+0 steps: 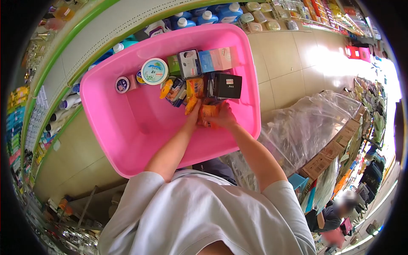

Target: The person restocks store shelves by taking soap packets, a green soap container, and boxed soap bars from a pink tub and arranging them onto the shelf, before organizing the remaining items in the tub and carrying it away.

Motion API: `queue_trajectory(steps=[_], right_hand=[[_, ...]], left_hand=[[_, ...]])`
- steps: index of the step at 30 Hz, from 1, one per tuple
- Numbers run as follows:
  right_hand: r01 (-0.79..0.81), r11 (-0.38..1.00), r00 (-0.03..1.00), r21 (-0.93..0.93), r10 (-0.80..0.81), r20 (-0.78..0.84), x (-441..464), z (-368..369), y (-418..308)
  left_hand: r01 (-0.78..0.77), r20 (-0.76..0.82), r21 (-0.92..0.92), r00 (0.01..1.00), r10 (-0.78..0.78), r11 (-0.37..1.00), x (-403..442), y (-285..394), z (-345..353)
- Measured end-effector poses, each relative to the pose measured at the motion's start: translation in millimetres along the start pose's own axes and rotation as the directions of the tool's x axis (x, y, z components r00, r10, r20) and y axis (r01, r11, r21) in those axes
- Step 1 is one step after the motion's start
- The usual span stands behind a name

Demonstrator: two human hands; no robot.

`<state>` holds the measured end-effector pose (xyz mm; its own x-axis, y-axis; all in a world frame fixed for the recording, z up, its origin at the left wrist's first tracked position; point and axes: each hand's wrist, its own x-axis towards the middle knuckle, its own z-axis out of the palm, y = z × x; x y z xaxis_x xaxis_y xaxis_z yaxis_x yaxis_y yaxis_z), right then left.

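Both my hands reach down into a large pink tub. My right hand is closed round an orange packet. Close to its left side, my left hand touches a small yellow-orange item; its fingers are mostly hidden. Beyond the hands lie an orange box, a black box, a clear-lidded case and a blue and pink box. A round white tub and a small round tin sit farther left.
Shelves with blue bottles run behind the pink tub. Clear plastic sheeting covers goods on the right, beside cardboard boxes. A person is at the lower right. Tiled floor shows beyond the tub.
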<state>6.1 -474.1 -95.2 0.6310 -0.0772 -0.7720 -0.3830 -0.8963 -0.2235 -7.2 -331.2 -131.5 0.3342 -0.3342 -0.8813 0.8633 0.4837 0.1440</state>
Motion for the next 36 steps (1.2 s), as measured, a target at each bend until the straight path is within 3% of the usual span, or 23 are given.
queue_trajectory(steps=[2, 7, 9, 11, 14, 16, 18, 19, 21, 23, 24, 30, 34, 36], right_hand=[[-0.017, 0.999, 1.000, 0.033, 0.017, 0.002, 2, 0, 0], [0.005, 0.999, 0.997, 0.043, -0.009, 0.077, 5, -5, -2], [-0.075, 0.996, 0.996, 0.039, 0.073, 0.051, 3, 1, -7], [-0.033, 0.995, 0.999, 0.090, 0.031, 0.024, 8, 14, -1], [-0.001, 0.993, 1.000, 0.120, 0.002, -0.013, 8, 18, -2], [-0.014, 0.995, 1.000, 0.101, 0.015, -0.018, 2, 15, -7], [0.129, 0.969, 0.992, 0.211, -0.127, -0.021, -2, 10, -10], [0.132, 0.969, 0.991, 0.208, -0.131, -0.020, 1, 11, -10], [-0.048, 0.986, 0.989, 0.159, 0.024, 0.146, 6, 11, -12], [-0.023, 0.996, 0.995, 0.082, 0.015, 0.094, 7, 15, -16], [-0.006, 1.000, 0.999, 0.005, 0.006, 0.043, 4, 14, -20], [0.085, 0.994, 0.995, 0.072, -0.088, 0.048, -13, -3, -38], [0.233, 0.966, 0.972, 0.108, -0.227, -0.064, 2, 16, -22], [0.121, 0.982, 0.988, 0.144, -0.134, 0.080, 4, 14, -22]], left_hand=[[-0.046, -0.113, 0.023, 0.992, 0.048, 0.999, 1, -2, 2], [-0.076, -0.122, -0.063, 0.990, 0.068, 0.995, 28, -16, -11], [-0.076, -0.106, -0.070, 0.992, 0.068, 0.995, 39, -20, -23], [-0.099, 0.078, -0.154, 0.991, 0.112, 0.983, 53, -28, -40], [-0.132, 0.196, -0.205, 0.965, 0.173, 0.970, 44, -21, -34], [-0.121, 0.160, -0.206, 0.975, 0.156, 0.971, 45, -21, -32], [-0.111, 0.123, -0.210, 0.983, 0.139, 0.971, 44, -23, -27], [-0.118, 0.198, -0.279, 0.964, 0.178, 0.953, 44, -24, -23], [-0.124, 0.264, -0.349, 0.938, 0.225, 0.929, 44, -24, -24], [-0.064, 0.303, -0.370, 0.935, 0.186, 0.927, 48, -26, -28], [-0.065, 0.302, -0.371, 0.935, 0.187, 0.926, 45, -23, -27], [-0.024, 0.092, -0.183, 0.995, 0.041, 0.983, 29, -17, -32], [-0.161, 0.011, -0.119, 0.986, 0.164, 0.980, 32, -25, -35], [-0.217, 0.009, -0.116, 0.976, 0.219, 0.969, 13, -15, -27]])
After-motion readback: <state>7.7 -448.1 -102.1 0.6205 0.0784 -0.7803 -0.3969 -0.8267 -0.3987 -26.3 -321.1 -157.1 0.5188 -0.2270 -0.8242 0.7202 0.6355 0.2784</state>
